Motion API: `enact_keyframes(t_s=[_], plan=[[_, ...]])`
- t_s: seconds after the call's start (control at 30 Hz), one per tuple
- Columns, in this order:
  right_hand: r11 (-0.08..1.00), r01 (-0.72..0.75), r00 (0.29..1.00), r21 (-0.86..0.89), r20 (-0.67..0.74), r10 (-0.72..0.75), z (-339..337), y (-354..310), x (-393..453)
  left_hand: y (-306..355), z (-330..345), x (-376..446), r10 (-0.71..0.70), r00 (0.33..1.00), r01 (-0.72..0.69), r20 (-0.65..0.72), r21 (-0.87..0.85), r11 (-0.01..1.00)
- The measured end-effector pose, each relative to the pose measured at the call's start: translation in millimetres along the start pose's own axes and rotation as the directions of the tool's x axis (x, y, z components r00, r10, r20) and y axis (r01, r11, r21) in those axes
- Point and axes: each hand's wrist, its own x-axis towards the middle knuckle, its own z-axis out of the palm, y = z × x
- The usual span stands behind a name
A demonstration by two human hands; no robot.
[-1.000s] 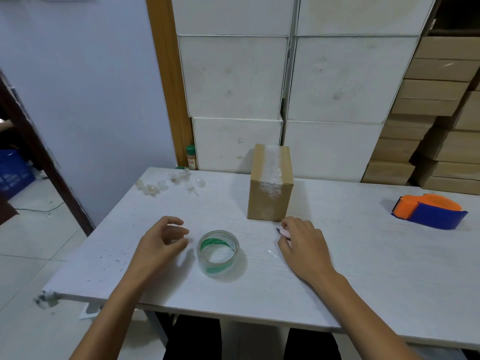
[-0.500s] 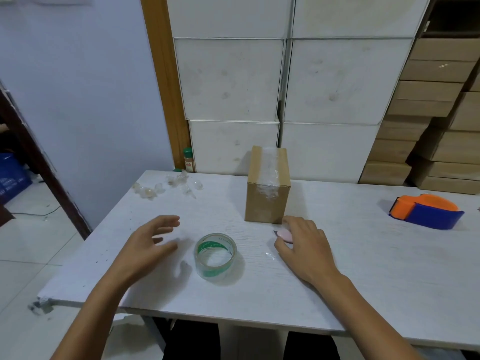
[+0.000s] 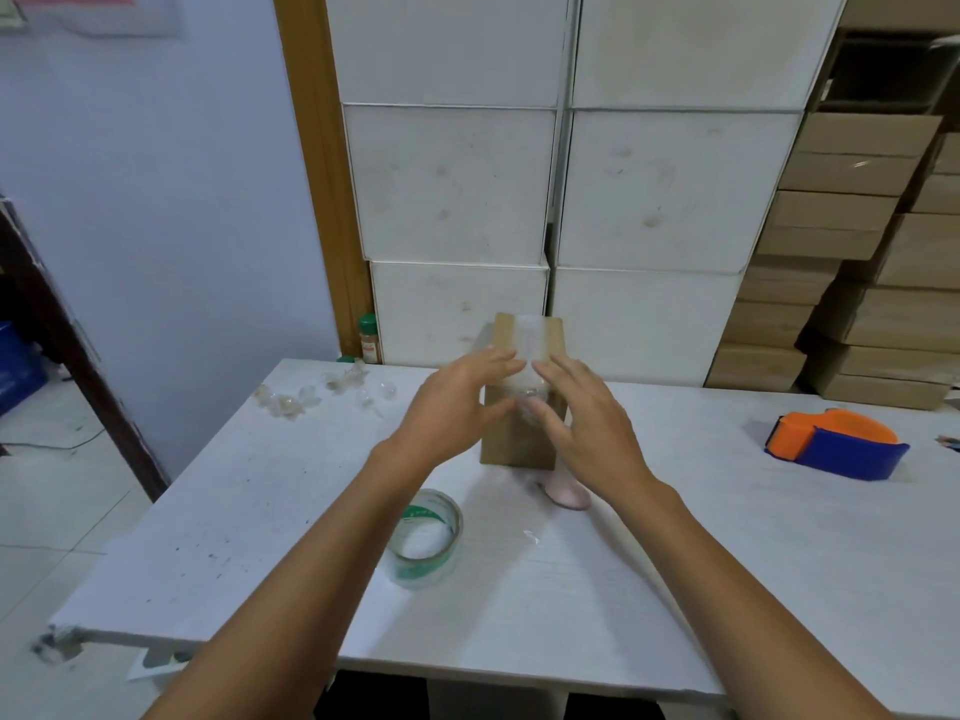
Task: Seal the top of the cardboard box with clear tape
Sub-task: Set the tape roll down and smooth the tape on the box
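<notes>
Two bare hands reach forward over a white table [image 3: 727, 537], fingers spread and holding nothing. The left hand [image 3: 452, 402] and the right hand [image 3: 587, 423] flank the near face of a small cardboard box [image 3: 519, 444], which stands upright between them, near the middle of the table; whether the fingertips touch it cannot be told. A strip of clear tape [image 3: 532, 337] runs along the box's top and down its front. Near the person, under the left forearm, a roll of clear tape [image 3: 428, 545] lies flat. A small pink object [image 3: 566, 493] lies just before the box. Far right sits an orange and blue tape dispenser [image 3: 836, 444]. Crumpled tape scraps [image 3: 311, 394] lie far left.
</notes>
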Motion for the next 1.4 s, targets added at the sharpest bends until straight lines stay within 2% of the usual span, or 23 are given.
enact_keyframes(t_s=[0.07,0.17,0.5,0.9,1.13,1.4], plan=[[1.0,0.003,1.0,0.004,0.027,-0.003,0,-1,2,-4,6,5,-0.025,0.999,0.025,0.027,0.013,1.0],[1.0,0.013,1.0,0.001,0.014,-0.013,-1,1,-1,-12,13,3,-0.044,0.999,0.044,-0.014,0.005,0.999],[0.99,0.017,0.992,0.14,-0.124,0.0,10,9,4,-28,23,3,0.0,0.997,-0.001,-0.073,-0.008,1.0],[0.991,-0.006,0.994,0.133,-0.105,0.02,2,7,3,-23,29,-4,0.012,0.996,-0.016,-0.089,-0.045,0.999],[0.973,-0.051,0.99,0.224,-0.118,0.079,9,12,5,-24,35,-5,-0.02,0.992,0.008,-0.128,-0.1,0.995],[0.96,-0.08,0.984,0.27,-0.135,0.12,11,11,7,-18,40,-10,0.001,0.98,-0.01,-0.2,-0.042,0.999]])
